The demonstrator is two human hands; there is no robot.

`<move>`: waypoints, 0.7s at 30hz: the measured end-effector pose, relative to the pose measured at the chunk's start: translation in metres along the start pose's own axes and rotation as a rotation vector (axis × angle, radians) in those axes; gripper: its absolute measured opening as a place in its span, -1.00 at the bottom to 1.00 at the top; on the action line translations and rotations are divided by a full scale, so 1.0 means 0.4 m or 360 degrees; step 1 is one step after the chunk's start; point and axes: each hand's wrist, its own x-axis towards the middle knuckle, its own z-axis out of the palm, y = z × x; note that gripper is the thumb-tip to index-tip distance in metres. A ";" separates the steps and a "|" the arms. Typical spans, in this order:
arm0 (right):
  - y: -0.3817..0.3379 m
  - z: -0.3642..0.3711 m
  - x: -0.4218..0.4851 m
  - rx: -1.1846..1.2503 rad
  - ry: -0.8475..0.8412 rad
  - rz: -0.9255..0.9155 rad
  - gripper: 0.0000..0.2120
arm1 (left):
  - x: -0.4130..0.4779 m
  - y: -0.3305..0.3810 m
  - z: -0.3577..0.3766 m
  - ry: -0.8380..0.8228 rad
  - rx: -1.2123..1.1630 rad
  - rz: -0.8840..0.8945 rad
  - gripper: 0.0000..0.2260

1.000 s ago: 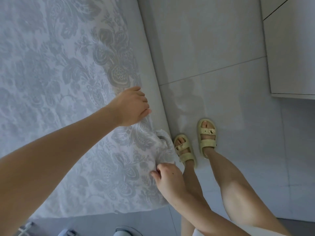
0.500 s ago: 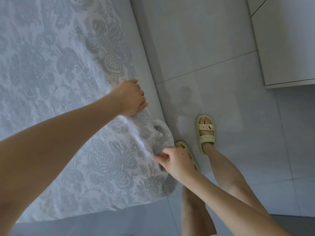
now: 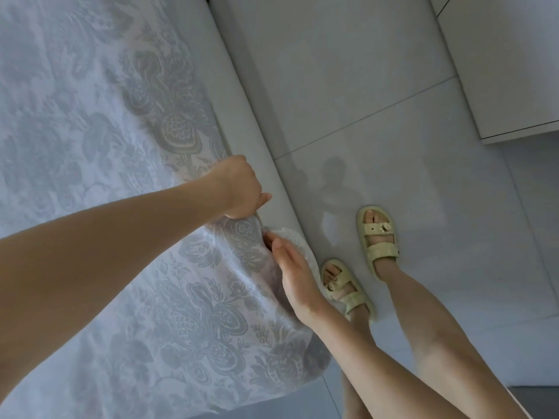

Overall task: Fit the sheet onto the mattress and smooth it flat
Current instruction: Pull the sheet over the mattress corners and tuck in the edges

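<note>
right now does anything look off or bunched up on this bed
Yes: the sheet is bunched into a loose fold at the mattress edge, between the left hand, which grips its border, and the right hand, laid flat against it. Beyond the left hand the mattress side is bare.

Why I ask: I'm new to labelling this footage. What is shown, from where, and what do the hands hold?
There is no machine: these are a person's two bare hands, filmed by a camera worn on the head, looking down. A flower-patterned sheet lies over a grey mattress. The left hand grips the sheet's edge. The right hand lies with straight fingers against the bunched sheet corner, holding nothing. Beside the bed are feet in sandals on a tiled floor.
</note>
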 end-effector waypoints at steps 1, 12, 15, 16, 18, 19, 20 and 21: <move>-0.001 -0.001 0.004 0.0078 -0.0080 0.0070 -0.66 | -0.005 -0.002 -0.009 -0.0022 0.0023 0.0023 -0.46; 0.083 -0.010 0.091 0.0223 -0.0441 0.0833 -0.35 | -0.084 -0.038 -0.037 0.0581 -0.0401 0.0133 -0.23; 0.134 -0.037 0.050 0.0295 -0.0395 0.1056 -0.26 | -0.090 0.018 0.009 0.0400 -0.0400 0.0264 -0.25; 0.141 -0.046 0.038 0.0294 -0.0363 0.1073 -0.30 | -0.085 0.034 0.027 0.0345 -0.0391 0.0254 -0.27; 0.131 -0.063 0.013 0.0303 -0.0292 0.1027 -0.41 | -0.066 0.056 0.043 0.0269 -0.0333 0.0187 -0.35; 0.125 -0.069 0.000 0.0253 -0.0227 0.1012 -0.39 | -0.055 0.066 0.039 0.0215 -0.0273 0.0159 -0.39; 0.125 -0.076 -0.014 0.0166 -0.0149 0.0995 -0.35 | -0.046 0.076 0.030 0.0139 -0.0209 0.0136 -0.44; 0.130 -0.083 -0.028 0.0073 -0.0056 0.0948 -0.32 | -0.037 0.085 0.017 0.0057 -0.0150 0.0120 -0.47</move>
